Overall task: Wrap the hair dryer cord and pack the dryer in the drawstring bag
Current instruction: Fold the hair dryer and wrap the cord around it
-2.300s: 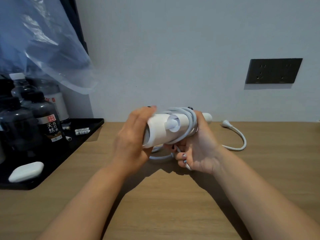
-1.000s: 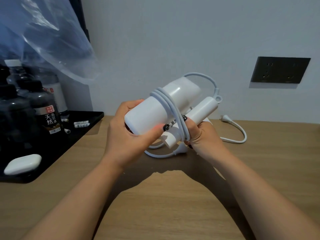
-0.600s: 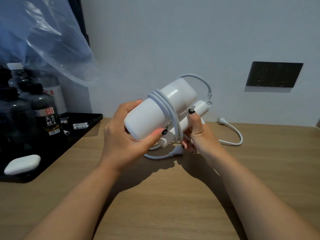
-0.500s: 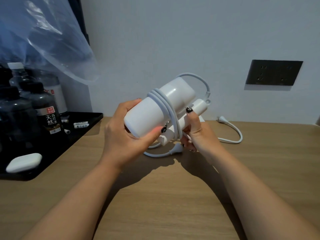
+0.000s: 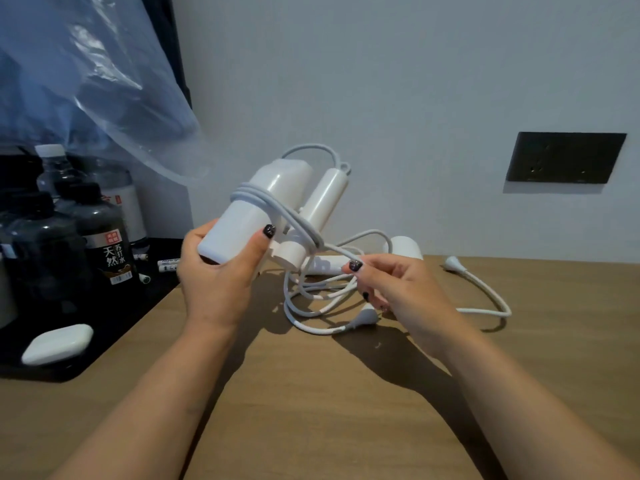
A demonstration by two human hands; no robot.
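Fingers: left hand [image 5: 218, 275] curled round the barrel of the white plastic hair dryer [image 5: 266, 209], thumb across its front, holding it tilted above the wooden table [image 5: 329, 410], probably so the cord can pass around it. Right hand [image 5: 394, 285] pinches the white rubbery cord [image 5: 304, 230] between thumb and forefinger just beside the handle, seemingly to keep tension. Several turns sit on the barrel; slack loops and plug [image 5: 363, 318] lie on the table below. No drawstring bag visible.
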